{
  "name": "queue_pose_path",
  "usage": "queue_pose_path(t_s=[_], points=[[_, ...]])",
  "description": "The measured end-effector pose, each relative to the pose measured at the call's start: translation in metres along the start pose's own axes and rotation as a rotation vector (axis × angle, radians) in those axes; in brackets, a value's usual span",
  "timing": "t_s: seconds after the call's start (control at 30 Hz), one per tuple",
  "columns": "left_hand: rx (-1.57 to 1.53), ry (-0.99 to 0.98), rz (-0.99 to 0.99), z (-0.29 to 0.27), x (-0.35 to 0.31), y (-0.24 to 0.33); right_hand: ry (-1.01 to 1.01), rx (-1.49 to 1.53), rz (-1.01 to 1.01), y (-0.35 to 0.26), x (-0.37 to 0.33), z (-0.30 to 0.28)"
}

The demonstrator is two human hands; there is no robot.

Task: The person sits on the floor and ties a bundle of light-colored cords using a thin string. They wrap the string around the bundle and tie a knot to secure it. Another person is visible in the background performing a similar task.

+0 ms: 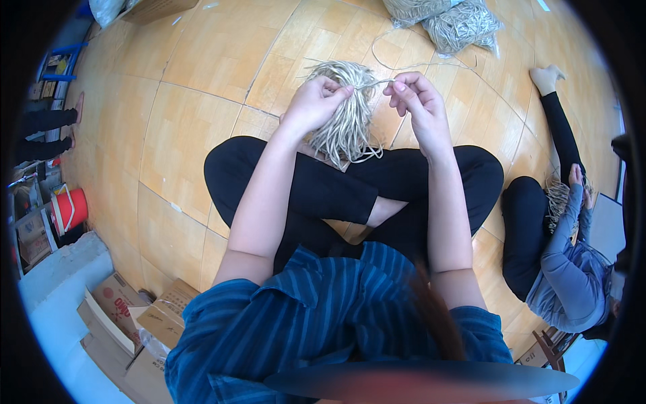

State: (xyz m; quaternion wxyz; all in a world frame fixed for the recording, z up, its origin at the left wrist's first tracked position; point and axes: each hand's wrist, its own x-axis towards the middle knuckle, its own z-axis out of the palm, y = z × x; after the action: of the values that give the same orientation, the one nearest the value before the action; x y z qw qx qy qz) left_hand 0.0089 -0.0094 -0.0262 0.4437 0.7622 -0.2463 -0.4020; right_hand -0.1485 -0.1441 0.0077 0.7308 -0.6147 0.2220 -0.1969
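I sit cross-legged on a wooden floor [202, 81]. My left hand [316, 101] grips the top of a bundle of pale beige cords [346, 128], whose loose ends hang down over my black trousers. Just to the right, my right hand [417, 101] pinches a single cord [431, 65] between thumb and fingers. That strand runs from the bundle's top and trails away across the floor toward the far right.
Further heaps of the same cord [457, 23] lie on the floor at the top right. Another person [558, 242] sits at the right, handling cords. Cardboard boxes [134, 310] stand at the lower left, a red bucket [67, 209] at the left edge.
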Motion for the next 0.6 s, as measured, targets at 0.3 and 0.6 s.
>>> queue_pose_path(t_s=[0.3,0.6], points=[[-0.303,-0.223,-0.358,0.003,0.008,-0.01,-0.124,-0.021,-0.076,-0.001,0.014,0.006],[-0.862,-0.15,-0.001,0.006,0.001,0.019,-0.159,0.058,-0.162,-0.023,0.016,0.008]])
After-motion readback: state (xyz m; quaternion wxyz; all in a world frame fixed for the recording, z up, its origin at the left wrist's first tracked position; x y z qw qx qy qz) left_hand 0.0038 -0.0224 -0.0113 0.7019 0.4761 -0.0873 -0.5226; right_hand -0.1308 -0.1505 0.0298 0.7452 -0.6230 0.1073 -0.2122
